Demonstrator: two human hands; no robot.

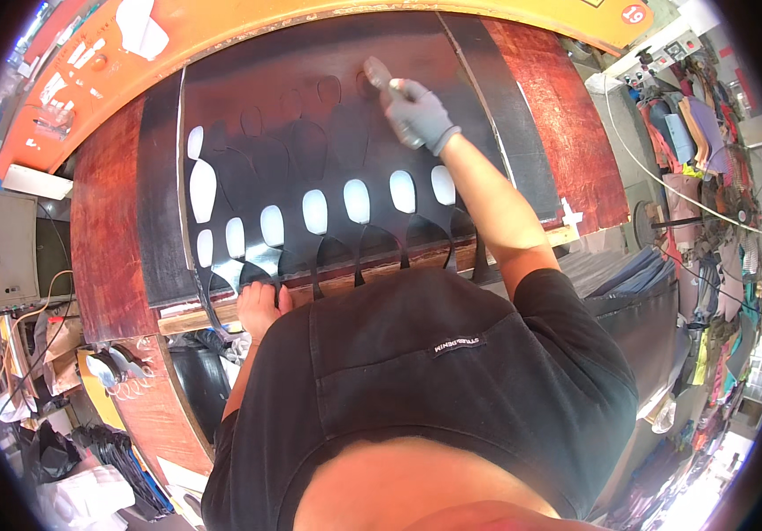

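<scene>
A black sheet (336, 142) covers the table in front of me, with thin sole-shaped outlines cut in its far half. White shows through a row of sole-shaped holes (314, 211) nearer me. My right hand (418, 115), in a grey glove, is closed round a narrow, greyish sole-shaped piece (375, 73) over the sheet's far right part. It looks like a cutting die; the fingers hide much of it. My bare left hand (261, 306) rests at the table's near edge beside the sheet's cut strips, its thumb apart from the fingers.
An orange machine beam (221, 40) crosses the far side. Reddish worn boards (111, 212) flank the sheet, with a wooden bar (186, 320) along the near edge. A grey electrical box (9, 252) stands left; dies and coloured pieces hang on the right wall (708, 195).
</scene>
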